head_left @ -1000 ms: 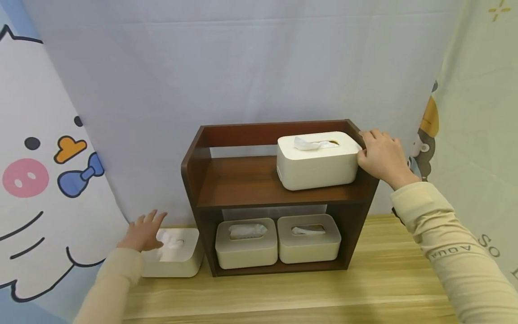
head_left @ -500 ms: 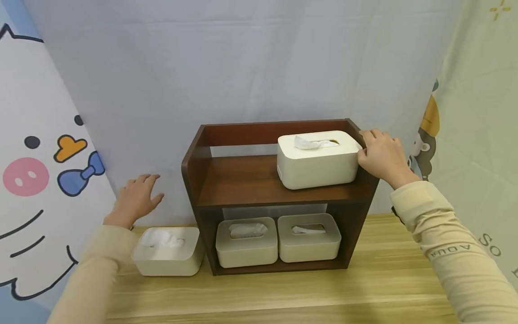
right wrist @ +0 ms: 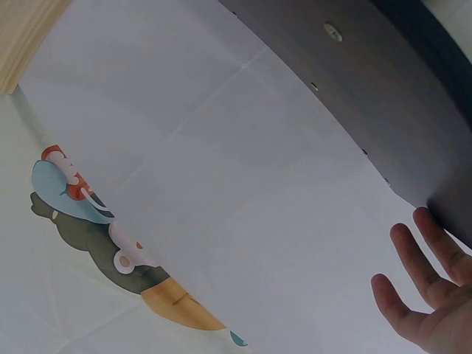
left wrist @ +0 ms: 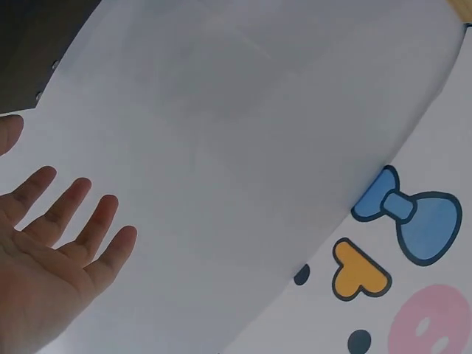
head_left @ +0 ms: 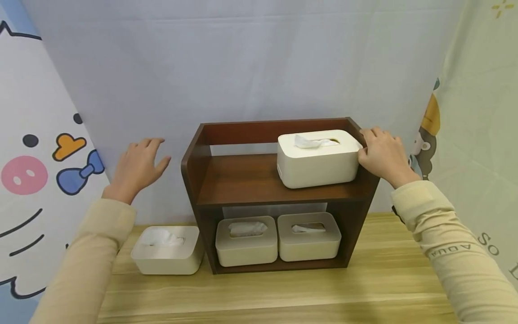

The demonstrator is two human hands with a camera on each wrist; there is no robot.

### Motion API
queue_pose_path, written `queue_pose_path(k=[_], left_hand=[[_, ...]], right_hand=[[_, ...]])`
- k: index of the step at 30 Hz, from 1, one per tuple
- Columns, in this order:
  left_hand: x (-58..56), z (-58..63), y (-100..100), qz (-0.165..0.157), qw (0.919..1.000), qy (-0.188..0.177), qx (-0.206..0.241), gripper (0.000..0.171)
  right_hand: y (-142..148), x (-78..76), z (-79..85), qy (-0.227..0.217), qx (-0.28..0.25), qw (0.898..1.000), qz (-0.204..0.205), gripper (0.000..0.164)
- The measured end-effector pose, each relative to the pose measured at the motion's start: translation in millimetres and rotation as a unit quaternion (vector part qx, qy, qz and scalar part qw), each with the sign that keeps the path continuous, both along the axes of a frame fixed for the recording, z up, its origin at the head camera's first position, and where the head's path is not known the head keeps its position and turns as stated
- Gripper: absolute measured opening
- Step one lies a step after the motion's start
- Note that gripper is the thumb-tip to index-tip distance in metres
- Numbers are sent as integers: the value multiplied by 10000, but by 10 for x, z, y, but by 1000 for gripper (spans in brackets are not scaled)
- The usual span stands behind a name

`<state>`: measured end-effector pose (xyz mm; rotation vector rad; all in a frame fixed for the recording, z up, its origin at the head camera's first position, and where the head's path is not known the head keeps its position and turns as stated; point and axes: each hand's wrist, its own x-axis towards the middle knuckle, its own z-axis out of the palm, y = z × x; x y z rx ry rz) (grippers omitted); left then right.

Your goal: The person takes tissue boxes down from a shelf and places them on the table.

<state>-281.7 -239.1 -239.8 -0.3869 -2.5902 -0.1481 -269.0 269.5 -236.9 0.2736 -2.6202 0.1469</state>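
Observation:
A dark brown two-tier wooden shelf [head_left: 243, 177] stands in the middle of the head view. My right hand [head_left: 382, 153] grips the upper edge of its right side panel, thumb inward, beside a white tissue box [head_left: 317, 171] on the upper tier. In the right wrist view, fingers [right wrist: 420, 273] reach along the panel's outer face. My left hand [head_left: 135, 168] is raised left of the shelf, fingers spread, touching nothing. Below it, another white tissue box [head_left: 166, 263] sits on the table. Two more, a left tissue box [head_left: 247, 255] and a right tissue box [head_left: 309, 249], fill the lower tier side by side.
The light wood-grain table [head_left: 259, 297] runs along the front. Behind the shelf hangs a pale cloth backdrop [head_left: 243, 67]. Printed cartoon curtains flank it, a left curtain [head_left: 24, 108] and a right curtain [head_left: 477, 135].
My left hand has risen from over the table's left tissue box and moved up beside the shelf. The right hand keeps its place on the side panel.

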Motion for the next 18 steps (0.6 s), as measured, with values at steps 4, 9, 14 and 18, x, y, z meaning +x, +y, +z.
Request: queue_pose_path(k=[4,9,14,18], left_hand=[[8,163,102,-30,10000,33,-59,47],[22,364,278,37,9994,-267,-217,51],[47,516,505,97,9971,-619,-438,57],[54,560,699,-8,9962,-656,-569,58]], right_hand=[[-3,4,1,2,18,10000,2,46],[6,2,-5,47,5,10000,13,46],[15,0,-21,116,-8,9999,14,45],[20,0,-25,102,-10,9999,12,46]])
